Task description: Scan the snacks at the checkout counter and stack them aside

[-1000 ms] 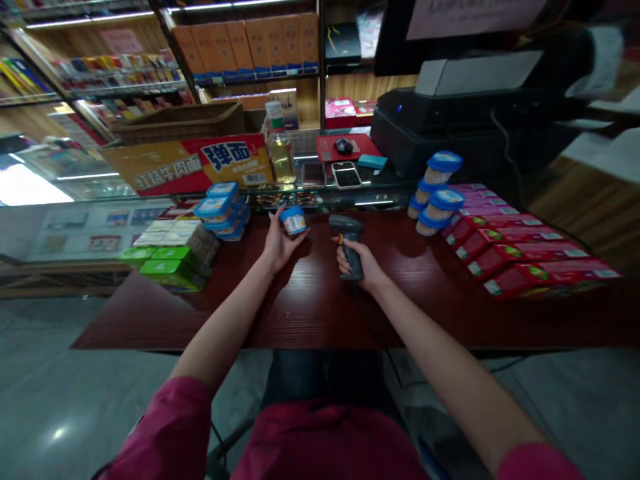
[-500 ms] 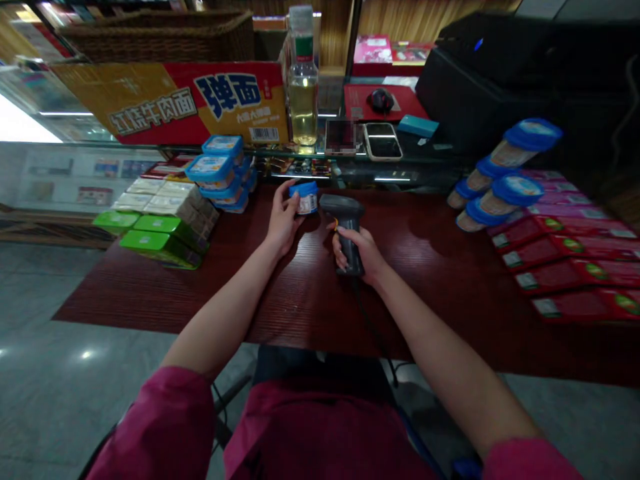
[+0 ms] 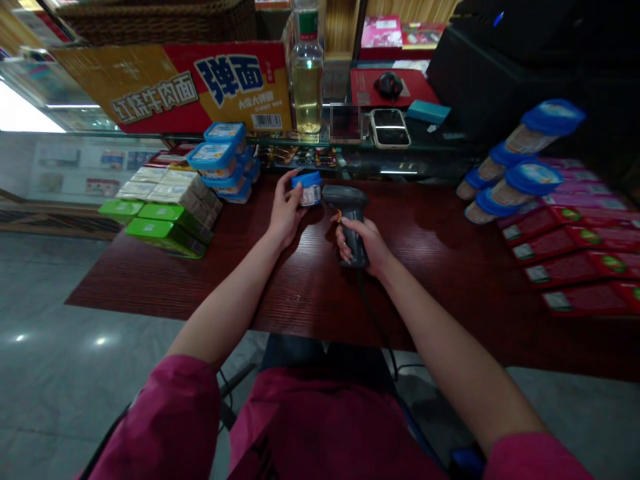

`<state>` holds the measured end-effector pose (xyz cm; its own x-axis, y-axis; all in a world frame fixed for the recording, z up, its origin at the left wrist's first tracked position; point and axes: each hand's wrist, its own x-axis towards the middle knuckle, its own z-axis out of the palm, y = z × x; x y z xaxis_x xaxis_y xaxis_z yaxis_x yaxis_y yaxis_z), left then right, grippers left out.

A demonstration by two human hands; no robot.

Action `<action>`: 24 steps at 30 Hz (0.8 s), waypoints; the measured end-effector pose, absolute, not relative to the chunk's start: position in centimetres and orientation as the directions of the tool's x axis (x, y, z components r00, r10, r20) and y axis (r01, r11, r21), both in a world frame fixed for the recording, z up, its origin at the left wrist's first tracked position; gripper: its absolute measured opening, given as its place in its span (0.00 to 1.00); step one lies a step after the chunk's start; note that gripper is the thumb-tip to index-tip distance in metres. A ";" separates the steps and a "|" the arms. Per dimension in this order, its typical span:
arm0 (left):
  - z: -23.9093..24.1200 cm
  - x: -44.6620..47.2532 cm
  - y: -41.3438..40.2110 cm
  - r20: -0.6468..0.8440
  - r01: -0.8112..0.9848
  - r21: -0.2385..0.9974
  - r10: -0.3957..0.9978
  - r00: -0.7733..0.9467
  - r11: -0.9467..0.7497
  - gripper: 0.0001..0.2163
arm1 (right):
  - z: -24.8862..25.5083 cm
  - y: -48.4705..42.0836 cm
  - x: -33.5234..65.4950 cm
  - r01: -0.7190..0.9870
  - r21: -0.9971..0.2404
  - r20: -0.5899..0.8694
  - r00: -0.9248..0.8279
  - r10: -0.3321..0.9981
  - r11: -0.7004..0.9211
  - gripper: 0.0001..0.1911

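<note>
Between the thumb and fingers of my left hand (image 3: pixel 289 210) is a small blue-lidded tub (image 3: pixel 309 190), tilted, its white printed label facing right. My right hand (image 3: pixel 367 241) is wrapped round the grip of a dark grey barcode scanner (image 3: pixel 350 207). The scanner's head points left at the label, a short gap from it. From the grip a black cable (image 3: pixel 373 310) runs down over the table's near edge. To the left of my left hand stands a stack of blue-lidded rectangular tubs (image 3: pixel 215 160).
White and green packs (image 3: pixel 167 223) sit at the left of the dark wooden table (image 3: pixel 295 293). Blue-lidded jars (image 3: pixel 533 180) and red boxes (image 3: pixel 585 263) stand at the right. Behind are a noodle carton (image 3: pixel 175 90), a bottle (image 3: pixel 307 87), a phone (image 3: pixel 390 128) and a mouse (image 3: pixel 389 85).
The whole view has shifted slightly, so the scene sits a little higher and further right. Both hands keep their holds, and the tub and scanner stay almost the same distance apart.
</note>
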<state>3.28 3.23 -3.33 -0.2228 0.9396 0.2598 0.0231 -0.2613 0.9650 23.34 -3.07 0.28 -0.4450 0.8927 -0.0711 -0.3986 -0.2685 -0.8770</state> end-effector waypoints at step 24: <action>-2.3 -6.9 -10.0 0.452 0.505 0.854 0.662 -0.598 -0.127 0.15 | 1.4 -4.8 21.5 -0.380 -0.887 -0.053 -0.479 0.876 -0.261 0.17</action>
